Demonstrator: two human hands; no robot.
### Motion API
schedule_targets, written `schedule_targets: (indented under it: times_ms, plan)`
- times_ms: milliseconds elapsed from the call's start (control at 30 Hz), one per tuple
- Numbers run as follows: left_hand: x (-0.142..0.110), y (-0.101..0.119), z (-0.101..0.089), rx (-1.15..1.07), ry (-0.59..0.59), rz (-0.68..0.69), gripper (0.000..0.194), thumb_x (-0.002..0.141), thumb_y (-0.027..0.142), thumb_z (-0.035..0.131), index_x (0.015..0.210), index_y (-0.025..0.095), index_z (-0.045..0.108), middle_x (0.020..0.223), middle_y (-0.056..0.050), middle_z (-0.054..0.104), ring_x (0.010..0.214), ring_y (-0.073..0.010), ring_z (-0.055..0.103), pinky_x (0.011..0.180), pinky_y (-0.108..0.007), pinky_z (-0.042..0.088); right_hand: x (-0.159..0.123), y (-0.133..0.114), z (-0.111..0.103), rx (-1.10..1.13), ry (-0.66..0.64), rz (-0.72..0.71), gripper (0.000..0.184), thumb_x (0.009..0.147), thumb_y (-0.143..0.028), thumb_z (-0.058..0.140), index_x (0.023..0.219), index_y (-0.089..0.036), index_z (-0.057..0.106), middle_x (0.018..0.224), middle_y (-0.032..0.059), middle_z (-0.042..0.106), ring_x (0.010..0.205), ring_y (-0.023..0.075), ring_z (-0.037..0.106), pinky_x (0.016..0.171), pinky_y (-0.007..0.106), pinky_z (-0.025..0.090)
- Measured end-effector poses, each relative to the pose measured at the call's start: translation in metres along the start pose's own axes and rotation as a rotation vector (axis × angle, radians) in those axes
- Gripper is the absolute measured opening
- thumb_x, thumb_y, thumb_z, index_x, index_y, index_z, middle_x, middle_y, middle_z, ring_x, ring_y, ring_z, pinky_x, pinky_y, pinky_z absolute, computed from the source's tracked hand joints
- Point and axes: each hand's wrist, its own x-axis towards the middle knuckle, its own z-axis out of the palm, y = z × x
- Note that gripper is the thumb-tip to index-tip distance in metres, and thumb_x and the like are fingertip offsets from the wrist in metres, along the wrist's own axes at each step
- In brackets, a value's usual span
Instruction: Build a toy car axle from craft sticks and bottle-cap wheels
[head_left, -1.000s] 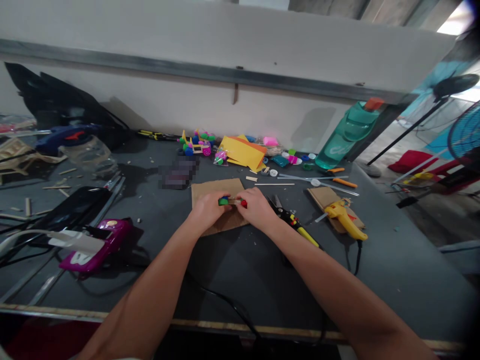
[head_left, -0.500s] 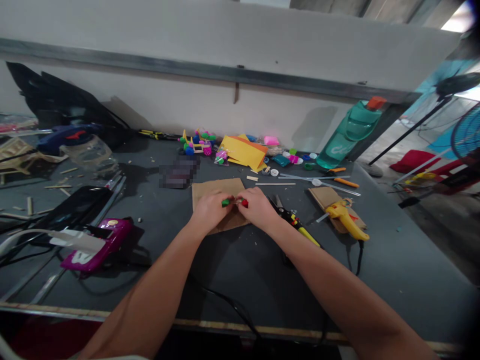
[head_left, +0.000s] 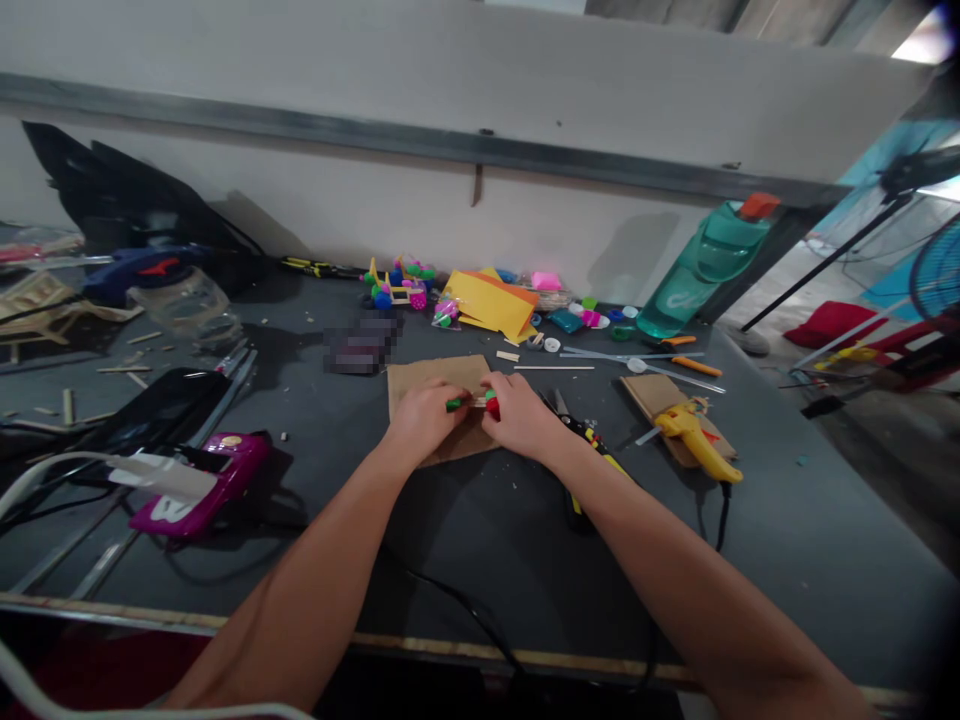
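Over a piece of brown cardboard (head_left: 409,376), my left hand (head_left: 424,418) and my right hand (head_left: 517,412) face each other, fingers pinched. Between them they hold a small craft piece (head_left: 492,404) with green and red ends and thin pale sticks across the middle. Green shows at the left fingertips, green and red at the right. Fingers cover much of it, so its full shape is hidden. Yellow-and-black snips (head_left: 574,425) lie just right of my right hand, partly under my forearm.
A yellow glue gun (head_left: 694,440) rests on cardboard at the right, its cord trailing. Behind are yellow papers (head_left: 491,305), colourful pom-pom crafts (head_left: 397,285) and a green bottle (head_left: 694,270). A purple power strip (head_left: 202,490) and wooden scraps lie left. A black cable (head_left: 450,595) crosses the front.
Both hands stay over the cardboard, still pinching the craft piece. Some green now shows above the red end at my right fingers. The view has shifted slightly.
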Motion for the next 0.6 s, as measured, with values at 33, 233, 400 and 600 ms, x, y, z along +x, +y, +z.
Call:
schedule_targets:
  times_ms: [33, 233, 400, 600]
  plan:
    - [-0.0001, -0.0004, 0.0003, -0.004, 0.002, -0.001, 0.015, 0.079, 0.022, 0.059, 0.090, 0.022, 0.070, 0.088, -0.005, 0.067, 0.084, -0.0207, 0.062, 0.075, -0.032, 0.047, -0.0004, -0.0001, -0.0012, -0.007, -0.013, -0.011, 0.039, 0.074, -0.013, 0.053, 0.112, -0.009, 0.051, 0.100, 0.0147, 0.060, 0.096, 0.0260, 0.049, 0.084, 0.036, 0.040]
    - [0.0005, -0.0003, -0.0007, -0.043, -0.007, -0.002, 0.015, 0.079, 0.020, 0.060, 0.091, 0.021, 0.070, 0.090, -0.005, 0.068, 0.086, -0.0197, 0.062, 0.078, -0.031, 0.046, -0.0013, -0.0012, -0.0063, -0.039, -0.069, -0.054, 0.044, 0.078, -0.011, 0.049, 0.121, -0.009, 0.044, 0.104, 0.0152, 0.058, 0.096, 0.0256, 0.047, 0.085, 0.038, 0.040]
    - [0.0009, 0.0011, -0.0027, -0.065, -0.018, -0.022, 0.015, 0.080, 0.021, 0.060, 0.091, 0.020, 0.071, 0.091, -0.005, 0.069, 0.086, -0.0204, 0.062, 0.078, -0.031, 0.047, -0.0009, -0.0005, -0.0064, -0.040, -0.085, -0.076, 0.045, 0.080, -0.011, 0.050, 0.124, -0.009, 0.041, 0.110, 0.0158, 0.056, 0.099, 0.0251, 0.046, 0.089, 0.038, 0.040]
    - [0.0014, -0.0023, 0.0003, -0.085, 0.007, 0.010, 0.015, 0.080, 0.021, 0.061, 0.090, 0.019, 0.071, 0.089, -0.005, 0.068, 0.085, -0.0199, 0.062, 0.078, -0.031, 0.048, -0.0003, 0.0016, -0.0054, -0.009, -0.097, -0.046, 0.048, 0.079, -0.011, 0.052, 0.126, -0.012, 0.039, 0.108, 0.0143, 0.055, 0.099, 0.0249, 0.047, 0.088, 0.038, 0.041]
